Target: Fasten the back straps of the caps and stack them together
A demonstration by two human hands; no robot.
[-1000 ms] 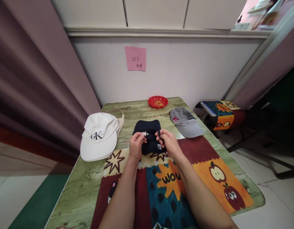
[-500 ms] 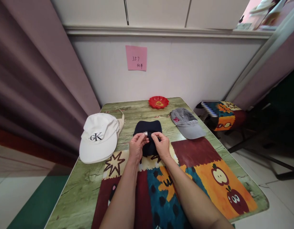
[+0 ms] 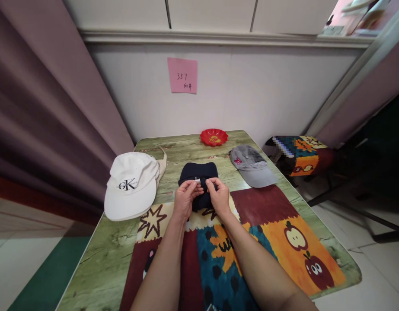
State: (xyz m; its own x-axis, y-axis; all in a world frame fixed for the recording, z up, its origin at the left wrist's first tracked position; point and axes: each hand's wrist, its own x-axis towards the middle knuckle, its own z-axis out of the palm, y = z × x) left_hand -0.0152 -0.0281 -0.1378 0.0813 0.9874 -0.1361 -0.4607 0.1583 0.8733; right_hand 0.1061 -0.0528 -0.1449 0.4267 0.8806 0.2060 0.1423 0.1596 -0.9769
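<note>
A dark navy cap lies at the middle of the table, its brim toward the wall. Over its back, my left hand pinches a small silver buckle on the cap's strap. My right hand is closed on the dark strap just right of the buckle. Both hands partly hide the cap's crown. To the left sits a white cap with black "CK" letters. On the right rests a grey cap with a small red emblem.
A red scalloped dish stands at the table's far edge by the wall. Under my forearms spreads a colourful patterned mat on the green wood-look table. A stool with a similar cover is off to the right. A pink note is on the wall.
The silver buckle shows more level and more fully between my fingers. Both hands stay at the strap, and the whole view has shifted slightly.
</note>
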